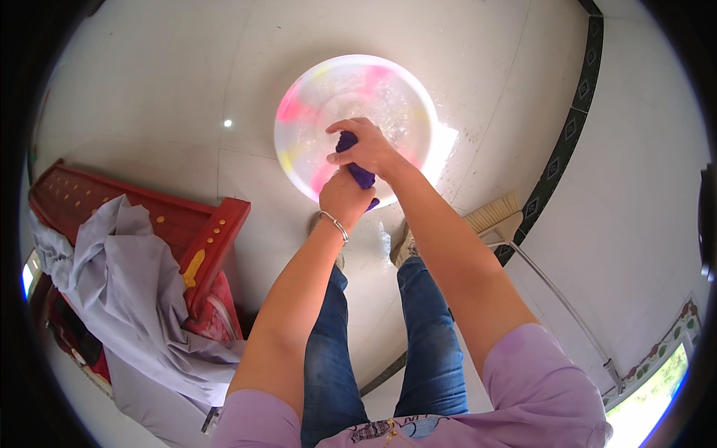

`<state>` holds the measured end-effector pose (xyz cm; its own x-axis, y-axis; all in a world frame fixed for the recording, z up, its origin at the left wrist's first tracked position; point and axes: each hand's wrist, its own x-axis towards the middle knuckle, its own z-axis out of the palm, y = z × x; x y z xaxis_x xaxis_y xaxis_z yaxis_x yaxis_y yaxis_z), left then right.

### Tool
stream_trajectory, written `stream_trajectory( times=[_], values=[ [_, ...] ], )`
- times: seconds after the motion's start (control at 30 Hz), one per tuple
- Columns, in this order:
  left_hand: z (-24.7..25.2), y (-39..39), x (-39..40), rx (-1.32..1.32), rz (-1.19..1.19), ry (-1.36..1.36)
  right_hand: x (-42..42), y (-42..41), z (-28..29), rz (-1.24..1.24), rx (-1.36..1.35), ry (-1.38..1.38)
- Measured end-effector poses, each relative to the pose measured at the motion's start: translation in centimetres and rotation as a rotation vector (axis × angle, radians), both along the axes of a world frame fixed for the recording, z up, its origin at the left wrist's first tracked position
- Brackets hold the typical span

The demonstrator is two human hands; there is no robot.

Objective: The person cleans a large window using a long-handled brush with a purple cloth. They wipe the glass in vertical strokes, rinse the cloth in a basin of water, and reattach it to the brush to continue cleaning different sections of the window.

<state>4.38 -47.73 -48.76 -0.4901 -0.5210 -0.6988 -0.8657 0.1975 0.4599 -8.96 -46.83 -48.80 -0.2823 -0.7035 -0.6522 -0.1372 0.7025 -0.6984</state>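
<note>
A bunched purple cloth (361,176) is gripped by both hands over a round plastic basin (283,162). My left hand (346,199) closes around its lower part, near the basin's front rim. Farther up, my right hand (367,147) holds the upper part, the thumb and fingers around it. A small end of the cloth sticks out below my left hand. White, pink and yellow patches colour the basin, and the water (386,115) in it is rippled and splashing.
At left stands a red wooden piece of furniture (218,235) draped with grey fabric (129,274). A broom (496,215) and a long-handled dustpan (507,228) rest by the right wall. Wet spots (385,243) mark the tiled floor between my shoes.
</note>
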Motion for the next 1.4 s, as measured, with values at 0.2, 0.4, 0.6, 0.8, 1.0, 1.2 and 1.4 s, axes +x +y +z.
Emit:
stream_trajectory(
  times=[0.2, 0.4, 0.6, 0.8, 1.0, 1.2, 1.4],
  values=[
    [3.9, -0.2, -0.6, -0.232, -0.09, 0.046, 1.0, 2.4, 5.0, -0.212, -0.01, -0.027],
    [6.7, -2.1, 1.5, 1.11, 1.134, 0.552, 2.2, 6.2, 10.5, -0.109, -0.55, 0.423],
    [9.3, 0.2, 0.4, 1.824, 1.274, 0.928, 3.2, 6.1, 15.8, 0.126, -0.972, 0.556],
    [17.1, 1.6, -3.8, 1.142, 1.481, 0.909, 4.8, 7.2, 18.9, -1.009, -0.806, 0.012],
    [20.7, 2.1, -5.0, 0.009, 0.771, 0.986, 1.9, 6.5, 20.4, -1.602, -0.311, -0.737],
    [23.6, 0.6, -5.4, -0.36, 0.121, 1.245, -0.9, 5.8, 18.6, -1.169, -0.202, -1.476],
    [26.1, -0.1, -5.1, -0.428, -0.19, 1.323, -2.2, 2.1, 23.4, -0.894, 0.286, -1.421]
  ],
)
